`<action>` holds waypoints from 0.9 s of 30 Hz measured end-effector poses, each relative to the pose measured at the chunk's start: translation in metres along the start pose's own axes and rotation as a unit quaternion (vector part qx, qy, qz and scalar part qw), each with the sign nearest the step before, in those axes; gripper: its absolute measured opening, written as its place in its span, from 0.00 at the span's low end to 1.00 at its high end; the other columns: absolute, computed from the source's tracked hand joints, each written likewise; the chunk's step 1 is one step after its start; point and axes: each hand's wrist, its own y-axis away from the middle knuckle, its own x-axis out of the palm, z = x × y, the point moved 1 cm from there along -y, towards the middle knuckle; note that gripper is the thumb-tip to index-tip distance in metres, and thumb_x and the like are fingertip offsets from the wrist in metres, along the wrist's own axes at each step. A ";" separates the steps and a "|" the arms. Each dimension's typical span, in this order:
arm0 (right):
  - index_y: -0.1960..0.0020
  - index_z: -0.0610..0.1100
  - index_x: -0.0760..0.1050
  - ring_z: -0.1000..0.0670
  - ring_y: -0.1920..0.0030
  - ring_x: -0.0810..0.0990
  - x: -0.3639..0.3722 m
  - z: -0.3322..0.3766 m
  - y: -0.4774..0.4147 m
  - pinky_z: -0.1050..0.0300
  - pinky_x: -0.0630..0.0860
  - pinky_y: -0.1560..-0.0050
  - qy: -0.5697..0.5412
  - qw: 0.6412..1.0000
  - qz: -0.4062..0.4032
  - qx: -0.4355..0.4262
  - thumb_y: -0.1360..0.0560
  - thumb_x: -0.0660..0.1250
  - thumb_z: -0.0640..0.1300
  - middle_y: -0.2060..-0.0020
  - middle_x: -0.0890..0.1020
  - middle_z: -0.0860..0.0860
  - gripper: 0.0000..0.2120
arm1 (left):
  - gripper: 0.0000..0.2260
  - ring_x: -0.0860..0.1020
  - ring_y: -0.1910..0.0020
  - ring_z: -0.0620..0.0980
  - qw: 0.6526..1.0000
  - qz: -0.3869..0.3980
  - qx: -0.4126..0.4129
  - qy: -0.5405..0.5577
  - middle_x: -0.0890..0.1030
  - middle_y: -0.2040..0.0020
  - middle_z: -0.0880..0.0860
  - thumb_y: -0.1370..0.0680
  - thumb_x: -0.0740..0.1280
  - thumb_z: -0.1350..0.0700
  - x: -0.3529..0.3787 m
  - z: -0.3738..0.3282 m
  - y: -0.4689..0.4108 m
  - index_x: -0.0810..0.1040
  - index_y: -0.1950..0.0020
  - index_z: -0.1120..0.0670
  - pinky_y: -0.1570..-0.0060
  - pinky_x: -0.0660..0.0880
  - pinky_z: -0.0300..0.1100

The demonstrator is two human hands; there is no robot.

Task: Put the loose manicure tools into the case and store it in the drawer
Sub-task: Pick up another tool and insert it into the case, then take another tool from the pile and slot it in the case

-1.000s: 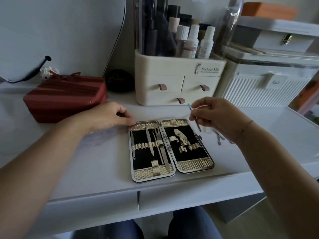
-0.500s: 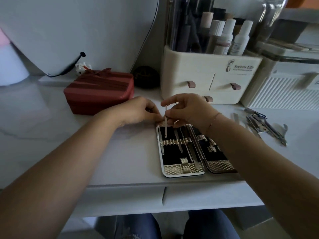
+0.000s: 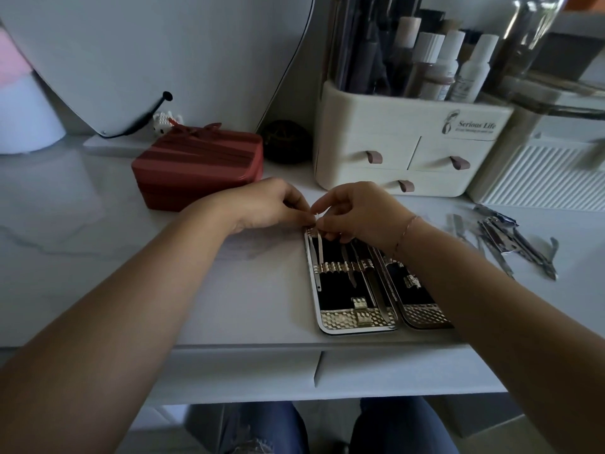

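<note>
Tool (image 3: 320,253) lowered into case (image 3: 357,327) slot; right hand (image 3: 357,214) fingers pinching it (left hand (image 3: 271,204) curled at case edge).

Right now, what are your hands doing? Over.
Left hand steadies the case top; right hand fingers pinch a thin tool into its left half. Loose tools wait at right. Nothing blocking.

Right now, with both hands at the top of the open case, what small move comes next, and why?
Probably push the thin tool further down under the elastic band: the right hand pinches its top end, the left hand steadies the case, and loose tools wait on the right.
</note>
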 end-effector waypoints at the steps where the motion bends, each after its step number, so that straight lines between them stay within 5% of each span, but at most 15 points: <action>1: 0.52 0.42 0.80 0.56 0.70 0.79 0.000 0.000 0.000 0.66 0.74 0.70 0.021 1.000 -0.002 -0.008 0.29 0.69 0.36 0.67 0.82 0.46 0.07 | 0.04 0.76 0.67 0.39 1.000 0.002 0.000 0.002 0.81 0.66 0.45 0.28 0.72 0.52 0.000 0.000 0.000 0.81 0.62 0.49 0.58 0.71 0.36; 10: 0.50 0.51 0.83 0.55 0.74 0.68 -0.006 0.005 0.010 0.68 0.66 0.72 0.205 0.977 -0.020 -0.058 0.26 0.65 0.44 0.75 0.72 0.53 0.09 | 0.01 0.79 0.59 0.45 1.000 0.019 0.008 0.002 0.84 0.56 0.53 0.27 0.71 0.55 -0.001 0.002 0.000 0.82 0.58 0.50 0.47 0.75 0.44; 12: 0.48 0.51 0.82 0.54 0.70 0.73 -0.007 0.006 0.013 0.67 0.70 0.67 0.210 0.976 0.011 -0.061 0.25 0.64 0.46 0.70 0.77 0.50 0.10 | 0.02 0.79 0.59 0.44 1.000 0.020 0.008 0.001 0.83 0.58 0.51 0.26 0.70 0.56 -0.001 0.002 0.000 0.81 0.57 0.50 0.49 0.75 0.43; 15: 0.45 0.49 0.81 0.42 0.53 0.78 -0.007 0.006 0.018 0.53 0.73 0.49 0.216 0.972 0.058 -0.068 0.23 0.62 0.49 0.55 0.81 0.39 0.12 | 0.02 0.78 0.61 0.43 1.000 0.020 0.006 0.008 0.82 0.61 0.49 0.26 0.70 0.57 0.000 0.001 0.001 0.81 0.57 0.50 0.53 0.74 0.39; 21: 0.47 0.49 0.82 0.44 0.61 0.72 -0.010 0.007 0.023 0.56 0.70 0.59 0.157 0.981 0.105 -0.052 0.23 0.62 0.52 0.53 0.77 0.33 0.13 | 0.03 0.77 0.61 0.45 1.000 0.018 0.004 0.012 0.81 0.61 0.50 0.26 0.70 0.58 0.000 0.001 0.003 0.81 0.58 0.50 0.54 0.73 0.40; 24: 0.44 0.49 0.80 0.49 0.52 0.80 -0.020 0.004 0.028 0.58 0.75 0.47 0.094 0.992 0.059 -0.058 0.22 0.62 0.45 0.52 0.82 0.47 0.11 | 0.03 0.76 0.62 0.43 1.000 0.013 0.012 0.010 0.81 0.61 0.49 0.26 0.70 0.58 0.001 0.000 0.003 0.81 0.58 0.50 0.56 0.72 0.37; 27: 0.46 0.50 0.79 0.57 0.56 0.78 -0.068 -0.012 0.038 0.64 0.74 0.54 0.013 0.997 -0.073 -0.029 0.23 0.62 0.42 0.57 0.81 0.55 0.10 | 0.03 0.76 0.59 0.43 1.000 0.014 0.019 0.003 0.81 0.60 0.47 0.26 0.70 0.59 0.000 0.002 0.000 0.80 0.58 0.50 0.53 0.71 0.35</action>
